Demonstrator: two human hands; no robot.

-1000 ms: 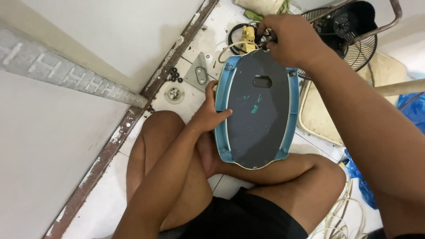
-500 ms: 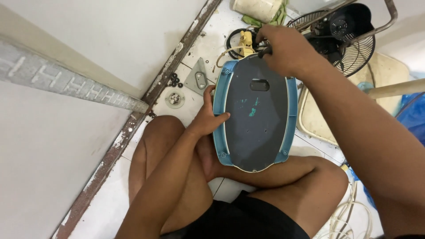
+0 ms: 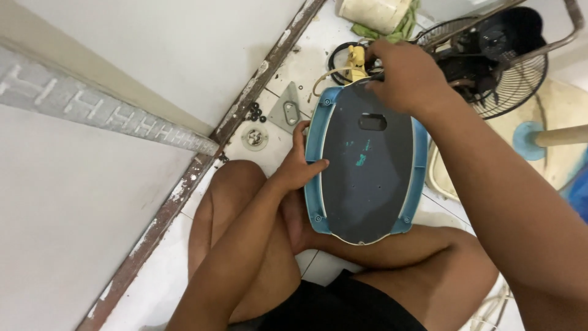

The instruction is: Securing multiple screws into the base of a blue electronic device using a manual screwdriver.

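I steady the blue oval base (image 3: 361, 178), centre frame on my legs, with my left hand (image 3: 300, 168) clamped on its left rim. My right hand (image 3: 404, 76) pinches near the yellow part (image 3: 356, 61) at its top edge; I'd keep the base braced.

White tiled floor (image 3: 156, 273) carries small black washers (image 3: 253, 113), a round drain (image 3: 255, 138) and a grey plate (image 3: 288, 110) at upper centre.
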